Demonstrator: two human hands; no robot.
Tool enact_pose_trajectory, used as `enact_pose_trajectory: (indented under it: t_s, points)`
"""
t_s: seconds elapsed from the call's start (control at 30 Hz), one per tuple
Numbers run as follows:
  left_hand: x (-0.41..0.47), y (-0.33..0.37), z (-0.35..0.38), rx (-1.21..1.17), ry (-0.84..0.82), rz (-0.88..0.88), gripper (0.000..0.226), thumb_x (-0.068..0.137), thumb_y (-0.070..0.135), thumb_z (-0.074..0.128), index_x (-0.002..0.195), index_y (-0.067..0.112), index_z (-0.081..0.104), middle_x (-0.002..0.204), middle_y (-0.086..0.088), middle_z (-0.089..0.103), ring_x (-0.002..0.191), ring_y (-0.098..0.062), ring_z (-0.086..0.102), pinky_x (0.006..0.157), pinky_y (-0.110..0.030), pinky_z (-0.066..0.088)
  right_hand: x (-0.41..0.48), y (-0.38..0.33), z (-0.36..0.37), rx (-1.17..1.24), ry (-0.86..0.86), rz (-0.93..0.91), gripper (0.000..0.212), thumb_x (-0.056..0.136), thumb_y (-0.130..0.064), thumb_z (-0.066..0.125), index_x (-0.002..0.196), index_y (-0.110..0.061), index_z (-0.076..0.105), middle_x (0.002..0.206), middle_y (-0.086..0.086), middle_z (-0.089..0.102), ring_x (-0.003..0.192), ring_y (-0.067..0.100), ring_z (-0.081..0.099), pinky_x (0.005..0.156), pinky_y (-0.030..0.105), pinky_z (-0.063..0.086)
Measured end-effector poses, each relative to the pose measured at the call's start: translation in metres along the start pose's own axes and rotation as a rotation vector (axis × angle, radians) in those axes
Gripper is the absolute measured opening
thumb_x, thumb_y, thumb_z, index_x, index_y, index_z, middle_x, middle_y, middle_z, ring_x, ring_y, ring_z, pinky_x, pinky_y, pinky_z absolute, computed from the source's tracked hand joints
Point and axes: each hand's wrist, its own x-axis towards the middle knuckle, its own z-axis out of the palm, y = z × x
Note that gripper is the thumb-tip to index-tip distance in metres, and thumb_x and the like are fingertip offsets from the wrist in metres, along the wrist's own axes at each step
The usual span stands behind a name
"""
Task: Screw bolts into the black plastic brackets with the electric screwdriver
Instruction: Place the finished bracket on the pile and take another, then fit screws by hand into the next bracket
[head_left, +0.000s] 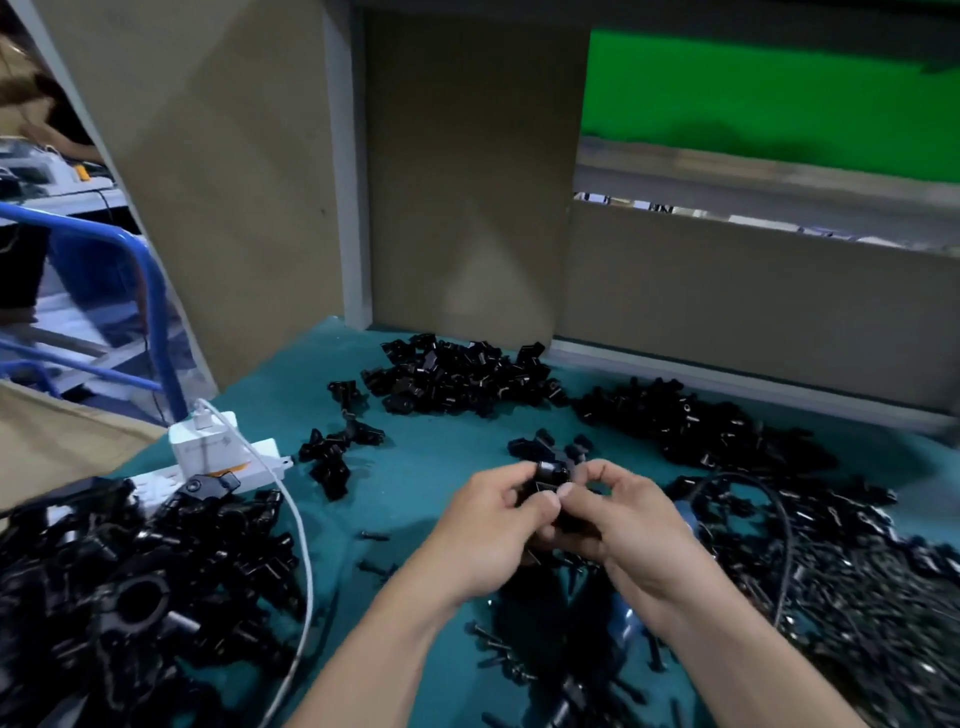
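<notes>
Left hand (493, 525): fingers curled, holding the bracket (550, 475) from the left.
Right hand (618, 519): fingers bent, pinching the same bracket from the right.

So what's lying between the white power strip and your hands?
A small cluster of black brackets and a white cable, on the teal mat, seen from the head view.

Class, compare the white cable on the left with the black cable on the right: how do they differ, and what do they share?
The white cable sweeps in one long curve toward the near edge; the black cable arches in a loop. The white cable leaves the charger and skirts the brackets; the black cable lies over the bolts. Both are thin, on the teal table.
</notes>
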Motion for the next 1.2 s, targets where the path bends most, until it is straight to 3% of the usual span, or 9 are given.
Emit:
enact_pose_trajectory:
  t_s: [0.1, 0.27, 0.43, 0.5, 0.57, 0.67, 0.77, 0.97, 1.2]
  points:
    - [-0.001, -0.006, 0.011, -0.124, 0.013, -0.079, 0.024, 0.106, 0.008, 0.053, 0.108, 0.019, 0.074, 0.086, -0.004, 0.074, 0.080, -0.018, 0.067, 0.079, -0.038, 0.055, -0.008, 0.003, -0.011, -0.354, 0.045, -0.031, 0.015, 0.100, -0.001, 0.057, 0.089, -0.009, 0.061, 0.086, 0.017, 0.077, 0.084, 0.032, 0.076, 0.078, 0.043, 0.064]
    - [0.005, -0.025, -0.002, -0.413, 0.316, -0.177, 0.028, 0.109, 0.004, 0.042, 0.102, 0.006, 0.070, 0.084, -0.009, 0.077, 0.077, -0.021, 0.075, 0.073, -0.033, 0.064, 0.011, -0.014, -0.038, -1.078, 0.164, -0.140, 0.019, 0.098, -0.021, 0.064, 0.092, -0.038, 0.067, 0.099, -0.016, 0.074, 0.082, 0.005, 0.070, 0.066, 0.015, 0.052]
    - [0.014, -0.039, -0.006, -0.505, 0.409, -0.192, 0.025, 0.110, 0.007, 0.045, 0.109, 0.004, 0.070, 0.095, -0.017, 0.078, 0.083, -0.025, 0.078, 0.071, -0.032, 0.063, 0.085, -0.031, -0.074, -1.384, 0.081, 0.008, 0.044, 0.102, -0.014, 0.054, 0.146, -0.025, 0.051, 0.095, -0.004, 0.063, 0.054, 0.009, 0.062, 0.040, 0.013, 0.039]
    - [0.021, -0.042, -0.005, -0.483, 0.423, -0.193, 0.024, 0.110, 0.009, 0.046, 0.109, 0.007, 0.070, 0.093, -0.014, 0.079, 0.084, -0.024, 0.078, 0.072, -0.032, 0.063, 0.120, -0.036, -0.084, -1.488, 0.046, 0.097, 0.058, 0.103, -0.010, 0.050, 0.159, -0.016, 0.034, 0.093, -0.001, 0.065, 0.066, 0.013, 0.062, 0.044, 0.018, 0.038]
    - [0.025, -0.045, -0.005, -0.413, 0.427, -0.193, 0.025, 0.111, 0.013, 0.046, 0.109, 0.013, 0.071, 0.090, -0.004, 0.079, 0.083, -0.021, 0.078, 0.075, -0.034, 0.064, 0.150, -0.039, -0.094, -1.584, 0.059, 0.157, 0.063, 0.104, -0.007, 0.045, 0.163, -0.006, 0.023, 0.134, 0.012, 0.063, 0.098, 0.021, 0.066, 0.055, 0.022, 0.041]
    - [0.026, -0.045, -0.002, -0.240, 0.407, -0.187, 0.024, 0.110, 0.018, 0.048, 0.105, 0.020, 0.072, 0.093, -0.001, 0.078, 0.079, -0.016, 0.078, 0.081, -0.040, 0.064, 0.178, -0.035, -0.102, -1.654, 0.079, 0.244, 0.075, 0.102, -0.006, 0.045, 0.165, -0.006, 0.004, 0.145, 0.020, 0.055, 0.087, 0.020, 0.061, 0.057, 0.025, 0.042]
    - [0.028, -0.046, -0.001, -0.187, 0.402, -0.185, 0.025, 0.109, 0.018, 0.050, 0.102, 0.024, 0.073, 0.095, 0.003, 0.076, 0.077, -0.014, 0.077, 0.078, -0.038, 0.065, 0.195, -0.030, -0.098, -1.668, 0.102, 0.241, 0.069, 0.102, -0.009, 0.046, 0.164, -0.004, 0.015, 0.163, 0.015, 0.036, 0.104, 0.023, 0.058, 0.066, 0.024, 0.045]
    - [0.028, -0.049, -0.004, -0.197, 0.400, -0.200, 0.025, 0.109, 0.018, 0.050, 0.103, 0.023, 0.074, 0.087, 0.011, 0.077, 0.076, -0.013, 0.078, 0.078, -0.038, 0.065, 0.191, -0.024, -0.093, -1.661, 0.138, 0.108, 0.048, 0.094, -0.004, 0.063, 0.140, -0.014, 0.055, 0.125, 0.008, 0.063, 0.100, 0.024, 0.063, 0.076, 0.031, 0.055]
    - [0.025, -0.048, -0.004, -0.185, 0.424, -0.205, 0.022, 0.109, 0.018, 0.051, 0.106, 0.023, 0.073, 0.087, 0.005, 0.078, 0.074, -0.019, 0.078, 0.087, -0.045, 0.062, 0.160, -0.019, -0.092, -1.702, 0.069, 0.044, 0.028, 0.099, -0.012, 0.060, 0.127, -0.015, 0.064, 0.119, 0.010, 0.067, 0.094, 0.027, 0.065, 0.082, 0.038, 0.059]
